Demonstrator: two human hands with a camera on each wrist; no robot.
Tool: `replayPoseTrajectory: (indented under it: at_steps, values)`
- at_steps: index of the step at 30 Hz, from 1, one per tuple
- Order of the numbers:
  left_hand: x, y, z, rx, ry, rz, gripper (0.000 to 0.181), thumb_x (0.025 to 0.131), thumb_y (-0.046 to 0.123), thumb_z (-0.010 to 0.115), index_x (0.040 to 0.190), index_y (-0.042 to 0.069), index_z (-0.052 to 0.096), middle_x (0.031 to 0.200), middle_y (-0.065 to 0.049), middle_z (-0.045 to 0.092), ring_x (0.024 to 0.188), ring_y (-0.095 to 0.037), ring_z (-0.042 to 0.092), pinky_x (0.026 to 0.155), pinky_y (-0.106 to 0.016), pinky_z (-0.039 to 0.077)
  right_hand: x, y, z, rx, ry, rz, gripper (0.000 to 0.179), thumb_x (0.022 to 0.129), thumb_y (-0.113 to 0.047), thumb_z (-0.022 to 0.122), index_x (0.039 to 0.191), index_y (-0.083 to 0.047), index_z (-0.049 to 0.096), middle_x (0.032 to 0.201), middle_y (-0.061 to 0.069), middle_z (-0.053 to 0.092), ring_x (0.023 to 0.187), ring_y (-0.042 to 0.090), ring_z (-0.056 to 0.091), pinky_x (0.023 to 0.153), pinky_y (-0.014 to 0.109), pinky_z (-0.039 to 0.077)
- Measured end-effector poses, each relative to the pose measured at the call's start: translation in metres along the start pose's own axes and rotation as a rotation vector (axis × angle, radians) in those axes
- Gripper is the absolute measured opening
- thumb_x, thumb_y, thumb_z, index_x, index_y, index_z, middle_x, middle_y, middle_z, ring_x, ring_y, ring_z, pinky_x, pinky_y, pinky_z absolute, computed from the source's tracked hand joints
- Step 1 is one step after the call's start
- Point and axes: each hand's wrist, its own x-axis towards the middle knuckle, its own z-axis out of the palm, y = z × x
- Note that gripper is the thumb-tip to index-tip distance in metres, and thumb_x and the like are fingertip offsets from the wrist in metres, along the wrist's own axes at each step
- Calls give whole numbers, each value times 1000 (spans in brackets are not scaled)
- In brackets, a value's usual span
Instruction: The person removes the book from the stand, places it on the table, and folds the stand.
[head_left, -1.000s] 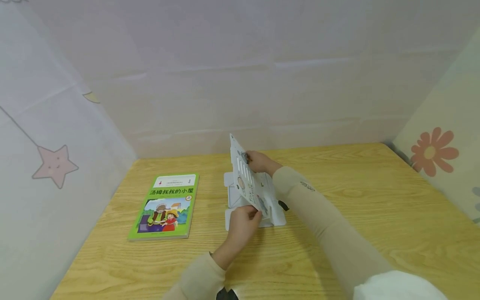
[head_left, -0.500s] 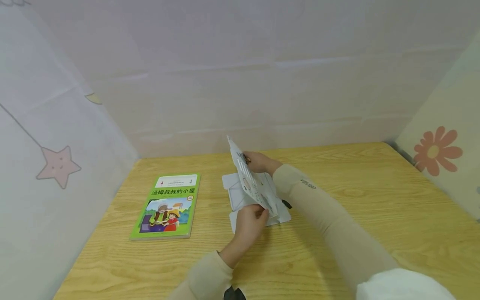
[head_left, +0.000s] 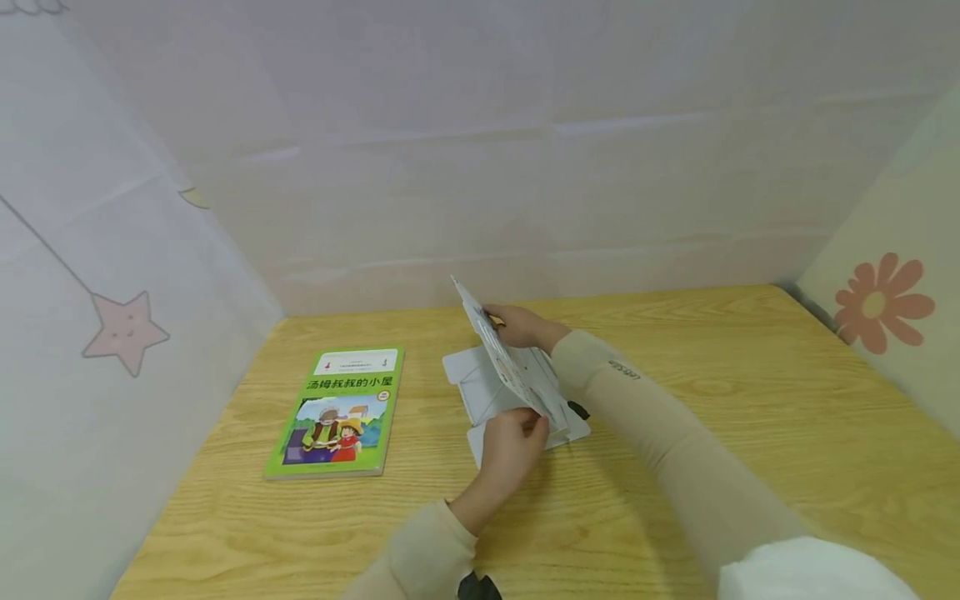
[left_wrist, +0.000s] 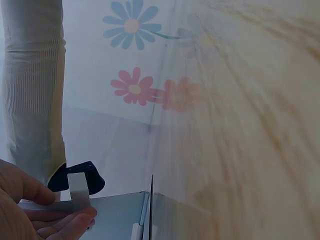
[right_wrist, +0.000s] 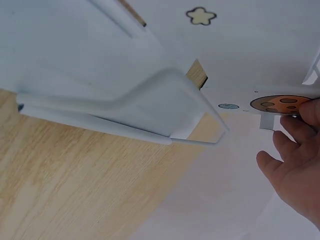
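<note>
A white folding book stand [head_left: 498, 358] is on the table in the head view. Its printed panel leans up over a flat white base [head_left: 477, 390]. My left hand [head_left: 510, 450] pinches the panel's near edge; in the left wrist view a small white tab [left_wrist: 78, 190] stands up at its fingers. At the far edge, my right hand [head_left: 521, 325] grips the panel, and in the right wrist view its thumb lies by a printed orange planet [right_wrist: 280, 104]. A bent white wire leg [right_wrist: 120, 104] shows between panel and base there.
A green picture book [head_left: 333, 417] lies flat to the left of the stand. The wooden table [head_left: 712, 392] reaches back to a pale wall cloth [head_left: 525, 183]. Black wrist straps [head_left: 480, 586] show at the sleeves.
The stand has turned slightly and slid a little right. Its panel is seen more edge-on, its printed face less visible. Both hands keep their hold, the left shifting right with the near edge.
</note>
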Motion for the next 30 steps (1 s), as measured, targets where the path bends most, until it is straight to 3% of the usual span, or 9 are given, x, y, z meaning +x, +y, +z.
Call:
replayPoseTrajectory:
  at_steps: [7,13,18,25,30]
  values:
    - [-3,-1,-4,22,1,4,13,77,6,57,71,0,67,67,-3,64,62,-8,59,55,-16,45,-5,1,0,17,26,-4,44,92,-11,35,135,-7,27,132,14,35,117,29,34,90,40,33]
    - [-5,-2,-15,30,-40,-11,15,77,6,55,79,0,68,76,-5,65,65,-9,60,56,-16,45,-14,-6,-7,115,81,-62,43,91,-8,35,134,-4,28,133,14,32,117,28,34,91,39,32]
    - [-4,-6,-29,37,-70,-11,15,78,8,55,82,-2,66,77,-7,64,67,-12,61,57,-18,46,-23,-12,-16,164,158,-125,42,90,-5,37,131,3,30,132,17,33,121,28,28,97,38,25]
    - [8,-8,-55,32,-61,-40,16,79,13,56,85,1,65,80,-4,64,71,-13,60,61,-22,47,-43,-21,-24,239,123,-175,45,92,-13,40,132,1,28,131,15,35,119,25,32,95,38,27]
    - [19,-18,-73,128,-52,-87,24,79,17,59,96,0,61,91,-9,62,81,-20,59,69,-32,47,-62,-33,-25,283,123,-216,45,91,-17,43,131,-1,32,131,12,36,118,22,34,94,39,30]
